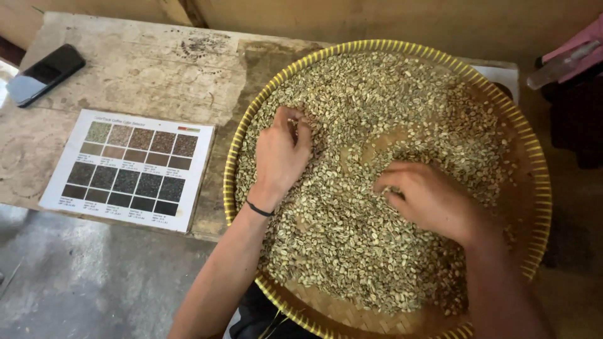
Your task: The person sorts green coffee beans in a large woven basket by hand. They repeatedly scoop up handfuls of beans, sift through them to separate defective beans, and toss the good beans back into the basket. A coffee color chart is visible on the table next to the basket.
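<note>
Many pale beans (352,251) fill woven tray (540,188); both hands buried.

We are losing the near rim of the woven tray (389,45) below the bottom edge, and our right forearm is covering part of its lower right side. Our left hand (281,154) is curling over the pale beans (352,245), so its fingers (294,119) are hiding whatever they are pinching. Our right hand (430,198) is blurring slightly, its fingertips sinking among beans. The lettering on the colour chart (129,168) is reading too small. The right edge is cutting off a clear bottle (562,63), and the worktop (144,69) is running out at left
</note>
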